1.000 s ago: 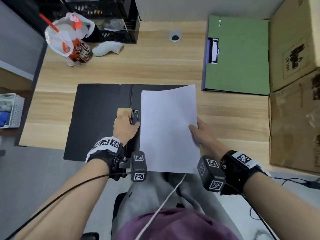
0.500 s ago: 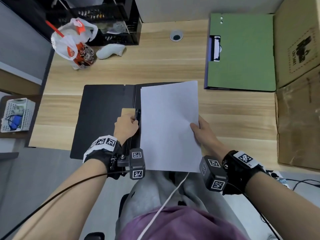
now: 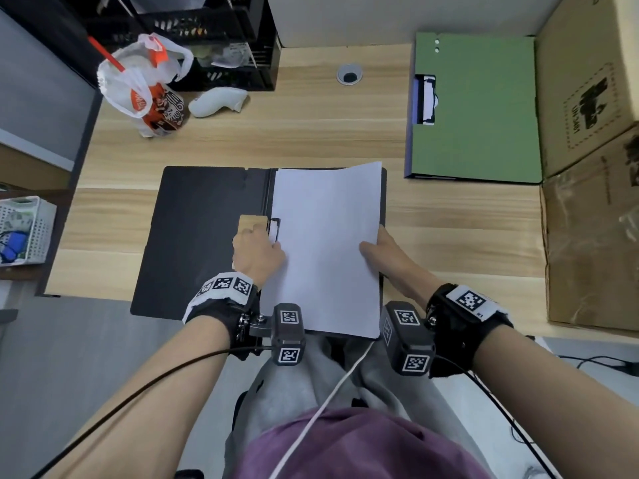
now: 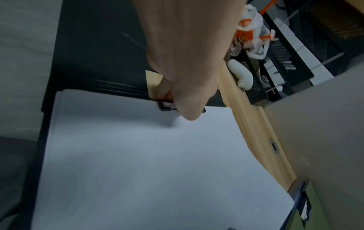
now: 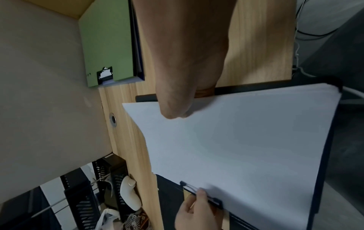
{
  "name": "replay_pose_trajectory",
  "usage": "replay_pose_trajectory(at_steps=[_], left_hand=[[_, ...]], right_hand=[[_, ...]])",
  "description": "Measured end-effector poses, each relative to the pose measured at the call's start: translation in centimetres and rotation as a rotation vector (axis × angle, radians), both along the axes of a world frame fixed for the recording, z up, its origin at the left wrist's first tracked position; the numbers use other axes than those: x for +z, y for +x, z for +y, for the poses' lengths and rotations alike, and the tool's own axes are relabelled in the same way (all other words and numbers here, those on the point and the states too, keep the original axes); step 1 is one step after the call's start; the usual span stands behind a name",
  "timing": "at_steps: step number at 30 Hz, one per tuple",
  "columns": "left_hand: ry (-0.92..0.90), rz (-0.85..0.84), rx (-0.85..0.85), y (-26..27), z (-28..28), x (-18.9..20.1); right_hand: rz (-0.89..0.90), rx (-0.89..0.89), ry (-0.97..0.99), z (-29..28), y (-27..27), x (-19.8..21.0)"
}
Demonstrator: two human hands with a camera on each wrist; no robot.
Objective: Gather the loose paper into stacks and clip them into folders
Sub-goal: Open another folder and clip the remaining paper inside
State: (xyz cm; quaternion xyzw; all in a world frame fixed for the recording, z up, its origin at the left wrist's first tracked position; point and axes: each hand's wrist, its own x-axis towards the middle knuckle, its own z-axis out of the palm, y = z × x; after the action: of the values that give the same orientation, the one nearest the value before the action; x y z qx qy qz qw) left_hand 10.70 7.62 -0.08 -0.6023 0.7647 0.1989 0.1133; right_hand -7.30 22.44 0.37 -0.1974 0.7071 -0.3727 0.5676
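An open black folder (image 3: 197,233) lies on the wooden desk in front of me. A stack of white paper (image 3: 328,243) lies on its right half, its left edge at the spine. My left hand (image 3: 257,248) pinches the black wire clip (image 3: 275,229) at the spine; thumb and fingers are curled on it (image 4: 167,107). My right hand (image 3: 383,252) grips the stack's right edge, thumb on top (image 5: 173,109), fingers hidden underneath. The paper's far right corner curls up slightly. A closed green folder (image 3: 480,108) with its own clip lies at the back right.
Cardboard boxes (image 3: 594,160) line the right side of the desk. At the back left stand a black mesh organiser (image 3: 221,46), a plastic bag with a cup (image 3: 148,88) and a white object (image 3: 216,102). A cable grommet (image 3: 349,76) sits mid-back. A white basket (image 3: 24,229) stands off the left edge.
The paper stack has slid left toward the spine, and its left edge now sits at the clip. My left hand stays on the clip. The head view has shifted slightly.
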Motion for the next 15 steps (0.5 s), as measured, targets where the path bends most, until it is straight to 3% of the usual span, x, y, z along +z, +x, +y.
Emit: replay_pose_trajectory(at_steps=[4,8,13,15], left_hand=[[0.016,0.033,0.050,0.5,-0.6,-0.4],[0.077,0.171,0.075,1.1,-1.0,-1.1],[0.466,0.545,-0.034,2.9,-2.3,0.1],[0.484,0.581,-0.027,4.9,-3.5,0.4]], right_hand=[[-0.001,-0.106,0.077,0.6,-0.8,1.2],[0.146,-0.206,0.082,1.1,-2.0,2.0],[0.229,-0.220,0.055,-0.6,-0.9,2.9],[0.155,-0.229,0.054,-2.4,0.7,3.4]])
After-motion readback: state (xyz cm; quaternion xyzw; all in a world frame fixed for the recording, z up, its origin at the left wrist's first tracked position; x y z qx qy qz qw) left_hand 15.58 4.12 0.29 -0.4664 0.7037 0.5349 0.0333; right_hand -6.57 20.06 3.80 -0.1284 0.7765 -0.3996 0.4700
